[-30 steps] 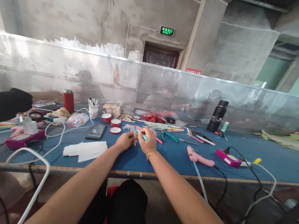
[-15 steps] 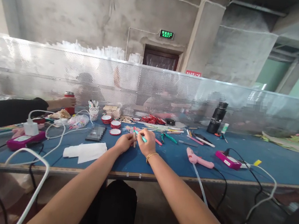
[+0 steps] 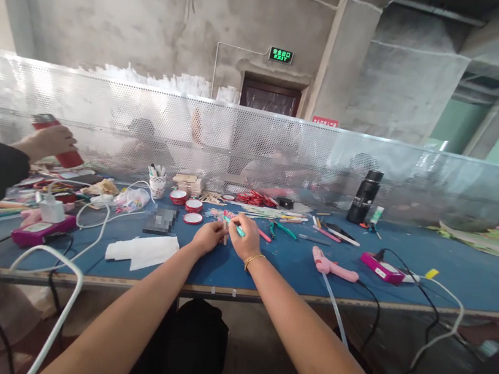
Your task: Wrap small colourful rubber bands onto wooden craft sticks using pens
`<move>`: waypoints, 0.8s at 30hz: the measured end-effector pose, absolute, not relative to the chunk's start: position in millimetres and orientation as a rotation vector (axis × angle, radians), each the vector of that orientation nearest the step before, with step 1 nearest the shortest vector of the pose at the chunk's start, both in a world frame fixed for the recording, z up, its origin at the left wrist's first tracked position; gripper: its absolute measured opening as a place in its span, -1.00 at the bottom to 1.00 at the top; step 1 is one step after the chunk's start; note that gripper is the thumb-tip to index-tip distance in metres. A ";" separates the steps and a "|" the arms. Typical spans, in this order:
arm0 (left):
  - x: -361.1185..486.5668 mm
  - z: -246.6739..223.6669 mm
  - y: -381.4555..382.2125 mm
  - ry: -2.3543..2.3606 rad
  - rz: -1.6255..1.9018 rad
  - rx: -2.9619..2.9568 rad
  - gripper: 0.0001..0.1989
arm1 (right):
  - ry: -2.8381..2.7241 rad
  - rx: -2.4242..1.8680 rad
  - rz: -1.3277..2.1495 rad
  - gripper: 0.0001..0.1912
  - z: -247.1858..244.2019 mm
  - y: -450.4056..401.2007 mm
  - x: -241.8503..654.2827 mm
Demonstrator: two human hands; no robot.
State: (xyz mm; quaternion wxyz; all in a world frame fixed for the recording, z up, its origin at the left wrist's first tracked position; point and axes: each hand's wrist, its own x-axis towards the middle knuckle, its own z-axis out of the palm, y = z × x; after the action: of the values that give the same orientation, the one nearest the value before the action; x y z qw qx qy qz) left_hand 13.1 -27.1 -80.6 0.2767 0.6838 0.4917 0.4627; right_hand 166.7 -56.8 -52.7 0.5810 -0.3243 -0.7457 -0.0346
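Note:
Both my arms reach out over the blue table (image 3: pixel 265 270). My left hand (image 3: pixel 208 237) pinches a thin wooden stick (image 3: pixel 225 230) and keeps it upright near the table top. My right hand (image 3: pixel 246 240), with a gold bracelet on the wrist, grips a teal pen (image 3: pixel 237 228) whose tip meets the stick. Both hands sit close together, just in front of small coloured bits on the table.
A pink glue gun (image 3: pixel 334 266) lies to the right, a white folded cloth (image 3: pixel 142 250) to the left. Red-rimmed round tins (image 3: pixel 193 206), pliers (image 3: pixel 284 229), a black bottle (image 3: pixel 366 196) and cables surround them. At far left a co-worker's hand (image 3: pixel 45 141) holds a red bottle (image 3: pixel 61 142). A perforated screen (image 3: pixel 255 144) backs the table.
My hands stay almost still on the stick and pen. The co-worker at left has lifted the red bottle off the table and raised it leftward.

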 end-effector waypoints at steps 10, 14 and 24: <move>12.5 -82.5 -26.0 1.320 1.249 1.834 -0.81 | -1.744 -0.753 -0.068 -0.90 -54.7 -53.8 167.4; 12.2 -81.7 -29.4 1.347 1.260 1.839 -0.79 | -1.762 -0.730 -0.067 -0.90 -56.6 -52.3 166.7; 11.2 -80.5 -34.1 1.353 1.243 1.865 -0.78 | -1.752 -0.721 -0.070 -0.89 -58.4 -52.0 164.4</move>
State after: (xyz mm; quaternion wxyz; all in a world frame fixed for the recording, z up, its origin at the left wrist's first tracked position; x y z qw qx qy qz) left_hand 11.2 -34.1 -80.5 0.2587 0.6882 0.4990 0.4587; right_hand 164.4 -52.0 -58.4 0.5836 -0.3088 -0.7505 -0.0299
